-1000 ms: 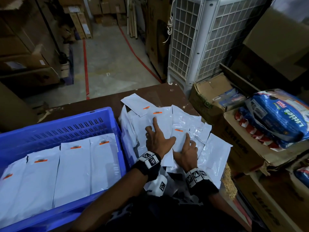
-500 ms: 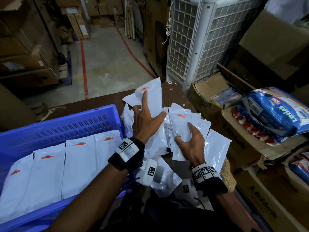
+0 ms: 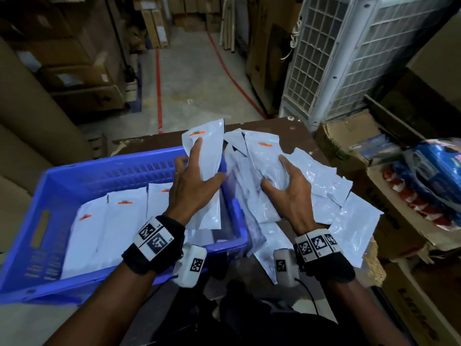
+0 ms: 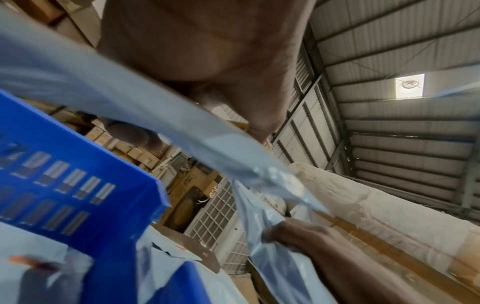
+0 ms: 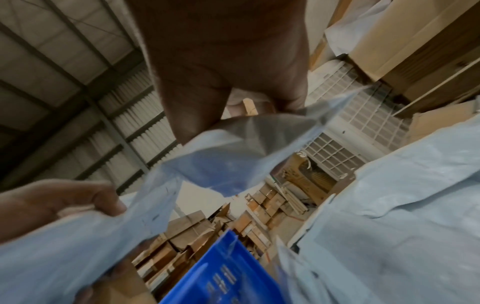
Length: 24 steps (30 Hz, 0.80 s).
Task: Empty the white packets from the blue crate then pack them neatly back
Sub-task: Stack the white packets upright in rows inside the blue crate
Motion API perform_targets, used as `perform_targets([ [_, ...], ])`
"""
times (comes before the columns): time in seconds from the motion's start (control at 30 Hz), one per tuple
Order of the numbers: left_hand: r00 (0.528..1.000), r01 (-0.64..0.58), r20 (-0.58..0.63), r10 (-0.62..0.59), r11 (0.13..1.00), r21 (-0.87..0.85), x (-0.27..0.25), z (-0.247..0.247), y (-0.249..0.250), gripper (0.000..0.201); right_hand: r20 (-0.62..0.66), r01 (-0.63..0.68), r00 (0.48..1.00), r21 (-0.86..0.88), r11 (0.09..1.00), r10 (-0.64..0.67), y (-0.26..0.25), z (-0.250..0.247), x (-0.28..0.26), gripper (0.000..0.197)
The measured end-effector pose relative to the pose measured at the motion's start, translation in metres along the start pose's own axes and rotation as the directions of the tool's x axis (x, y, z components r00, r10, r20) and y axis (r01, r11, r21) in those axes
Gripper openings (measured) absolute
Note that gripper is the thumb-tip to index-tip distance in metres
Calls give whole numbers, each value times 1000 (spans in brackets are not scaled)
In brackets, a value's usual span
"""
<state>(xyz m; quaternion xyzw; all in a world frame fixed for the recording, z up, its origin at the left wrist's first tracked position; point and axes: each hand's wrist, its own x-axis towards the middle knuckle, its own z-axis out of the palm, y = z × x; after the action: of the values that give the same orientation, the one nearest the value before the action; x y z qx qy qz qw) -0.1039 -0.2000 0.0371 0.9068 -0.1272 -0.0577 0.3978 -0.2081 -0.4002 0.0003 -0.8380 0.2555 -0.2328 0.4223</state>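
At lower left, the blue slotted plastic crate (image 3: 74, 176) holds one row of flat white plastic packets (image 3: 114, 221); left hand (image 3: 192, 181) fingers grip another, right hand (image 3: 289, 186) clutches the loose heap (image 3: 324, 191) still unpacked.

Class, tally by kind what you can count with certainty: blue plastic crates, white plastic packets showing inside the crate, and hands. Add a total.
Blue plastic crate: 1
White plastic packets showing inside the crate: 3
Hands: 2, the left hand and the right hand
Total: 6
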Motion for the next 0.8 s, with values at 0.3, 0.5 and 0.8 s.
perform_targets([
  [0.3, 986, 169, -17, -169, 984, 62, -22, -62, -88, 91, 264, 59, 964, -64, 996, -40, -71, 60, -13, 73],
  [0.5, 950, 312, -6, -313, 945, 100, -21, -96, -139, 95, 401, 111, 915, -121, 986, -54, -110, 97, -35, 56],
  [0.8, 879, 443, 99, -466, 876, 192, -9, -121, -162, 107, 611, 275, 792, -335, 901, -14, -139, 157, -28, 56],
])
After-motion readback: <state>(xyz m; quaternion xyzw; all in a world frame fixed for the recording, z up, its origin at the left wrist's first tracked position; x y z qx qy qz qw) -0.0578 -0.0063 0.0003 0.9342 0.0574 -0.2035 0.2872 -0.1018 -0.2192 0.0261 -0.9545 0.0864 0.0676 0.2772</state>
